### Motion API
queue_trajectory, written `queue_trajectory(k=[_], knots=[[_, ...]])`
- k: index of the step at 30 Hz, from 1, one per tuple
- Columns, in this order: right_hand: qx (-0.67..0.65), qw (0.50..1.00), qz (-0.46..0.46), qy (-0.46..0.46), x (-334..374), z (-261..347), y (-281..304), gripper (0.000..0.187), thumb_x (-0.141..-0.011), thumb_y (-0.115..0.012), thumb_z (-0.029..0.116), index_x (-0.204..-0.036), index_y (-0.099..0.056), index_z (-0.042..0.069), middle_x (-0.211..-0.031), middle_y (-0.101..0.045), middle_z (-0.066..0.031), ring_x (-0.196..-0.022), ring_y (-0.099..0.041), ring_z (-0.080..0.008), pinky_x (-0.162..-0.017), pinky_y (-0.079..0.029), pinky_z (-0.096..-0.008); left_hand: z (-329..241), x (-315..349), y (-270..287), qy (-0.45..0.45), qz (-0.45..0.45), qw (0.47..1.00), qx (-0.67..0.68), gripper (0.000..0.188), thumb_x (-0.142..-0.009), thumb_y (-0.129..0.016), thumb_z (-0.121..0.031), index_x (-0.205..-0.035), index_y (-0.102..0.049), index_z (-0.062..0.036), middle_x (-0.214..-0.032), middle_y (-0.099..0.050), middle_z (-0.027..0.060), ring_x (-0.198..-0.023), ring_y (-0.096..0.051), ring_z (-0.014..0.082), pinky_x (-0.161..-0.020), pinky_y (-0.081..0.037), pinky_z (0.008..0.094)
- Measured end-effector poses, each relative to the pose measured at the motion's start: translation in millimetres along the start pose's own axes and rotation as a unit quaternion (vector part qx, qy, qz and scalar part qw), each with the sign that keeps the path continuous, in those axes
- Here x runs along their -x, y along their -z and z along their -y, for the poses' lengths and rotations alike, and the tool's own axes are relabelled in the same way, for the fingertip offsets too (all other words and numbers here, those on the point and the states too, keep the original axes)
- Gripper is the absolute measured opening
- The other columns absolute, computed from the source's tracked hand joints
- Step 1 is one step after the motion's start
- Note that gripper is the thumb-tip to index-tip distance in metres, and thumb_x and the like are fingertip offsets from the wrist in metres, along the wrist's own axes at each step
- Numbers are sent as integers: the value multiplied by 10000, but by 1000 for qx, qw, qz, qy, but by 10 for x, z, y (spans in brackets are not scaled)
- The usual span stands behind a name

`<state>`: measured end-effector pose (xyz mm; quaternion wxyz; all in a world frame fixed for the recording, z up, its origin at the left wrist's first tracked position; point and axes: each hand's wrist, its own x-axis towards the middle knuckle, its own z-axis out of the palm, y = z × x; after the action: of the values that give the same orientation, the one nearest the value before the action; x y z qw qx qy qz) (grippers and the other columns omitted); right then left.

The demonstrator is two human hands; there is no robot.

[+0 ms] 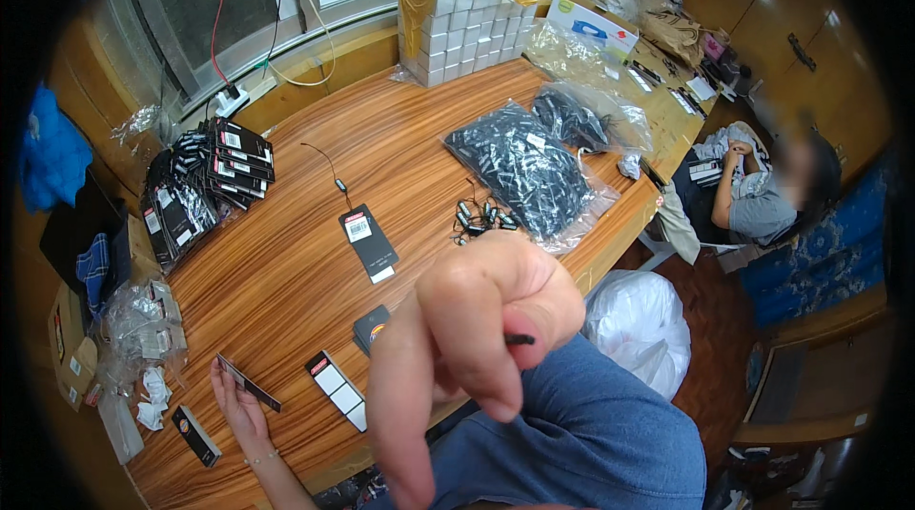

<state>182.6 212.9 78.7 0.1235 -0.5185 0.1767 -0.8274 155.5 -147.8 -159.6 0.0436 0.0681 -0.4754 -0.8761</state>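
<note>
At the lower left of the head view, my left hand [240,407] pinches a thin dark hang tag [250,383], seen nearly edge-on. My right hand [477,310] is raised close to the camera, its fingers curled and pressed together. A short black cord end [519,339] sticks out from that grip; the rest of it is hidden. Between the hands lies a black card with white label panels [335,390]. Partly behind my right hand is another dark tag [367,327]. Farther in, a black hang tag with a looped cord [369,243] lies flat.
Piled hang tags [214,176] lie at the left. A clear bag of black cords [524,167] sits at the right, beside loose cords [484,217]. White boxes [467,29] are stacked at the back. Another tag [197,436] lies front left. A person [762,195] sits at the right.
</note>
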Motion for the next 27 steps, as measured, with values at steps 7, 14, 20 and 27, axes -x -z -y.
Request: queue_trajectory(k=[7,14,20,27], knots=[[-2,993,86,-82,15,13,30,370,-906,-469,305,-689,-551,16,-982,-604,-258,-912,-554,-292,-814,-381,-350,61,-5,232,-19,-14,998,-54,385,-899,-501,-89,-1259,-376,-37,-1185,-503,79,-1073,-498,135,-897,-439,248],[-69,950,299,58,66,-118,95,322,-910,-484,270,-738,-609,27,-1113,-489,-313,-1017,-527,-396,-862,-383,-416,-48,14,-35,3,19,1000,-4,386,-903,-500,-100,-1261,-369,-37,-1188,-507,79,-1062,-505,127,-890,-444,242],[-19,908,398,-128,-135,120,-12,238,-866,-526,208,-693,-548,45,-1037,-459,-392,-416,-469,-159,-381,-403,-208,-44,21,22,-2,23,1000,4,371,-904,-497,-101,-1249,-378,-36,-1185,-514,69,-1054,-514,125,-892,-444,242],[103,945,309,20,98,68,-111,296,-887,-488,200,-647,-541,36,-1100,-362,-448,-500,-543,-213,-414,-447,-227,-20,-15,94,-6,26,1000,-17,381,-900,-505,-101,-1255,-382,-36,-1193,-507,75,-1068,-506,125,-901,-438,237]])
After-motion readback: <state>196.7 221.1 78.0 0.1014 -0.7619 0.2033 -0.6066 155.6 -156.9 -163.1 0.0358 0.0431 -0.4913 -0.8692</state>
